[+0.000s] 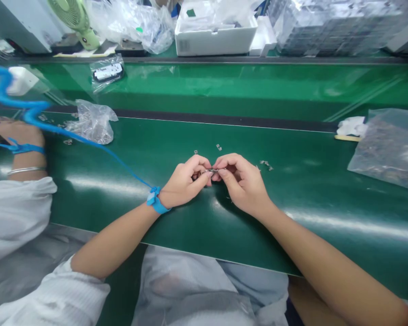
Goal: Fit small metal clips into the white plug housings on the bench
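Observation:
Over the green table (204, 226), my left hand (187, 181) and my right hand (243, 183) meet fingertip to fingertip. Both are closed on small metal parts (211, 170) pinched between thumbs and fingers; their exact shape is partly hidden. A blue strap with a coiled cord circles my left wrist. Just beyond my fingers lie a small metal piece (219, 147) and another one (196, 152). To the right of my right hand is a little cluster of metal pieces (266, 165).
At the left, another person's hand (22, 136) works near a crumpled plastic bag (93, 121). A large clear bag of parts (391, 149) lies at the right. The blue cord (88, 141) crosses the left side. A white box (216, 40) stands on the back shelf.

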`<control>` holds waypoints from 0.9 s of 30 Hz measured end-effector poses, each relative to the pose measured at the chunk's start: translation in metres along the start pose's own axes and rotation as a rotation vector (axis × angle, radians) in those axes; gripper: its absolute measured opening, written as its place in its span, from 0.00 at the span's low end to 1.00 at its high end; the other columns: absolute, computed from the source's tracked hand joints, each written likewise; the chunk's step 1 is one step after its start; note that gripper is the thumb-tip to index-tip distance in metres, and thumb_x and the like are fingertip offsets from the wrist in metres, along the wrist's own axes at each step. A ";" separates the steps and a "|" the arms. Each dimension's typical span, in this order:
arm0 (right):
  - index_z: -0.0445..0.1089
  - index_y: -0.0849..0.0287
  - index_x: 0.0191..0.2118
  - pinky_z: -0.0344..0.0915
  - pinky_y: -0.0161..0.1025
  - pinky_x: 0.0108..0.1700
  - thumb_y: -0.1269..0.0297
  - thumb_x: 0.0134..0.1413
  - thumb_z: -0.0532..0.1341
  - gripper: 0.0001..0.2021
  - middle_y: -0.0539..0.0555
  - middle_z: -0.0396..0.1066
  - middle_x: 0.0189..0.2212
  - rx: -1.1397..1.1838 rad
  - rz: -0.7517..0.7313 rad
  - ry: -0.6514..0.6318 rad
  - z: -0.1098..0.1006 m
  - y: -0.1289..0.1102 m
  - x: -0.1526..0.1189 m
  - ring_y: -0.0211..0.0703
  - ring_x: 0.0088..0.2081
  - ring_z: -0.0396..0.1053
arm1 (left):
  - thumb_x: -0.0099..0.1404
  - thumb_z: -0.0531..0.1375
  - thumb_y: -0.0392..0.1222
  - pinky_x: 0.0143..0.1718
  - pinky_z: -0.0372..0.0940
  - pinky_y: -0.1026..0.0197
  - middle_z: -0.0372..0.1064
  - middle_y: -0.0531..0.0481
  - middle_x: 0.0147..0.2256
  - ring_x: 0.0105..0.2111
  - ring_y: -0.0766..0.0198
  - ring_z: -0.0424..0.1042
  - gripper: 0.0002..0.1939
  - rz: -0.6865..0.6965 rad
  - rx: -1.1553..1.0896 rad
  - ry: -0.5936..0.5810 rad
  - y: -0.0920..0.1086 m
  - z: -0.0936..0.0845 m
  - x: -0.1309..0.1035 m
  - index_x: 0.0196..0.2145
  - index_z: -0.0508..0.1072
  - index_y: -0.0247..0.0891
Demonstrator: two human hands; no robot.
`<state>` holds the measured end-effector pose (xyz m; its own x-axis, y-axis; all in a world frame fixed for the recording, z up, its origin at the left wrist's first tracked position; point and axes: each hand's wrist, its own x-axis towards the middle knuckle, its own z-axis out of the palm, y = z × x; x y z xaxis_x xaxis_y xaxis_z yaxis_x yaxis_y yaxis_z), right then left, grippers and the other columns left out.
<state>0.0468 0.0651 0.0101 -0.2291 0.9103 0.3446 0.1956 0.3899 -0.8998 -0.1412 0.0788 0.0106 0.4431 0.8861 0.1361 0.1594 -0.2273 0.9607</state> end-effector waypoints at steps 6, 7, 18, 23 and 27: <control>0.66 0.55 0.39 0.72 0.40 0.35 0.68 0.64 0.57 0.02 0.51 0.70 0.33 -0.017 0.039 0.081 0.002 0.000 -0.001 0.39 0.31 0.73 | 0.69 0.55 0.38 0.27 0.59 0.66 0.70 0.55 0.24 0.23 0.71 0.65 0.05 0.127 0.249 0.016 0.004 0.001 0.000 0.36 0.70 0.38; 0.67 0.55 0.39 0.72 0.41 0.35 0.68 0.64 0.57 0.02 0.51 0.70 0.33 -0.036 0.035 0.089 0.002 0.000 -0.001 0.39 0.31 0.73 | 0.68 0.56 0.38 0.26 0.58 0.66 0.69 0.56 0.24 0.22 0.72 0.64 0.04 0.144 0.269 0.033 0.005 0.001 0.000 0.35 0.70 0.38; 0.68 0.53 0.43 0.74 0.41 0.39 0.65 0.60 0.63 0.06 0.52 0.73 0.38 -0.006 0.012 -0.019 0.006 -0.007 -0.004 0.41 0.37 0.73 | 0.62 0.58 0.34 0.25 0.56 0.66 0.66 0.57 0.23 0.21 0.72 0.60 0.04 0.288 0.357 0.225 0.004 0.003 0.000 0.29 0.71 0.39; 0.69 0.53 0.34 0.71 0.43 0.38 0.69 0.62 0.59 0.05 0.51 0.74 0.33 -0.268 -0.221 0.032 0.002 -0.010 0.000 0.43 0.36 0.72 | 0.62 0.56 0.34 0.28 0.58 0.65 0.67 0.56 0.23 0.23 0.70 0.63 0.05 0.275 0.410 0.152 0.004 0.004 -0.002 0.31 0.71 0.40; 0.67 0.53 0.33 0.69 0.43 0.36 0.70 0.62 0.57 0.06 0.52 0.73 0.31 -0.293 -0.169 0.035 0.001 -0.008 -0.001 0.42 0.32 0.71 | 0.65 0.55 0.36 0.31 0.59 0.64 0.69 0.55 0.25 0.24 0.69 0.65 0.07 0.281 0.479 0.153 0.004 0.007 -0.004 0.37 0.73 0.41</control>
<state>0.0441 0.0614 0.0165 -0.2500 0.8316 0.4959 0.4249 0.5545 -0.7156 -0.1362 0.0714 0.0119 0.3995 0.8053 0.4380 0.4517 -0.5887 0.6704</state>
